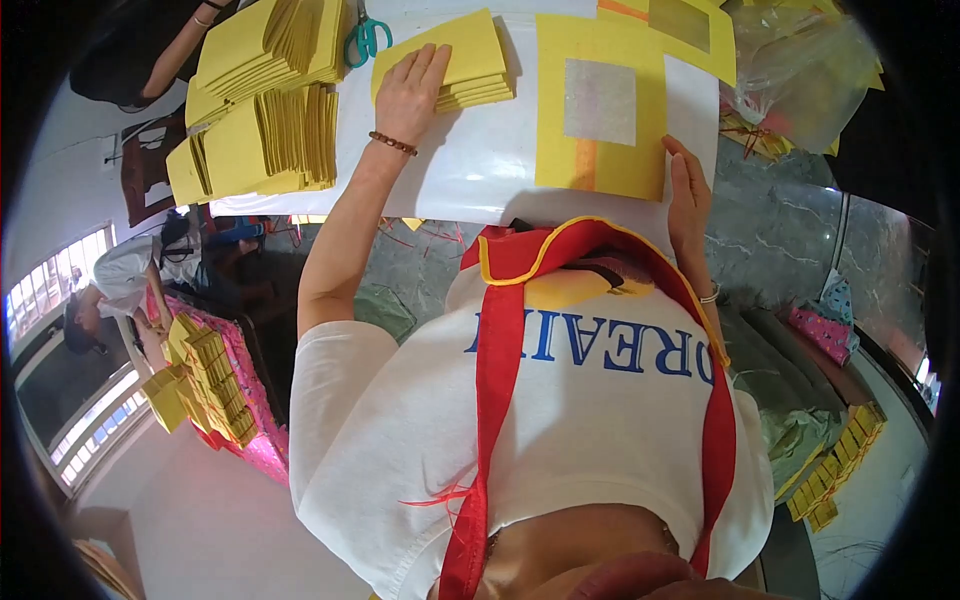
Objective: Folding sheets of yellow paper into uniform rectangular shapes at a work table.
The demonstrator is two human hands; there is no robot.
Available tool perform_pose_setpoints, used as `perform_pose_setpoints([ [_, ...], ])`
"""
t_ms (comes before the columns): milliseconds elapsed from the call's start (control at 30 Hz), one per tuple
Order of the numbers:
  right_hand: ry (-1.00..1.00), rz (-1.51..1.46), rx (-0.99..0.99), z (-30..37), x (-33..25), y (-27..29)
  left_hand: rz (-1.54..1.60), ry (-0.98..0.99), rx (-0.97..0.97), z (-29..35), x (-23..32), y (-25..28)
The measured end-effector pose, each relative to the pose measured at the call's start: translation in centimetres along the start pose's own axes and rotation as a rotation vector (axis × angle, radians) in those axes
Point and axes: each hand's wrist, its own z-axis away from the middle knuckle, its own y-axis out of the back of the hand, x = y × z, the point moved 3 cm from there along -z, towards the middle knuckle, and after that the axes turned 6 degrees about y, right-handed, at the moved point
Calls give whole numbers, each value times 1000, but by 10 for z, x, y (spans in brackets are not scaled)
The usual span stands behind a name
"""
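on white board (480, 170): left hand (410, 95) flat on yellow stack (465, 60).

The person wears a white short-sleeved T-shirt (400, 440) with blue lettering across the chest. Over the T-shirt runs a red strap (497, 400) edged in yellow near the collar, with loose red threads low on the shirt. A brown bead bracelet (392, 143) circles the left wrist, well above the T-shirt's sleeve, and a thin pale bangle (710, 296) sits on the right wrist.

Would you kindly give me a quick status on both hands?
Left hand flat on yellow paper stack. Right hand at edge of yellow sheet. Scissors beside stack.
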Motion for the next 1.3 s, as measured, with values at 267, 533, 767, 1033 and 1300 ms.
perform_pose_setpoints([
  [267,-35,-12,7,2,6,-4,32,-43,-66,13,-7,-6],
  [533,-11,24,-11,-1,12,-3,147,-10,-236,12,1,-1],
  [767,5,84,-32,-1,11,-6,56,31,-201,31,20,-16],
  [1033,78,145,-56,-4,9,-3,60,-2,-197,27,15,-16],
  [1300,244,238,-42,1,13,0,11,-25,-232,6,7,10],
])
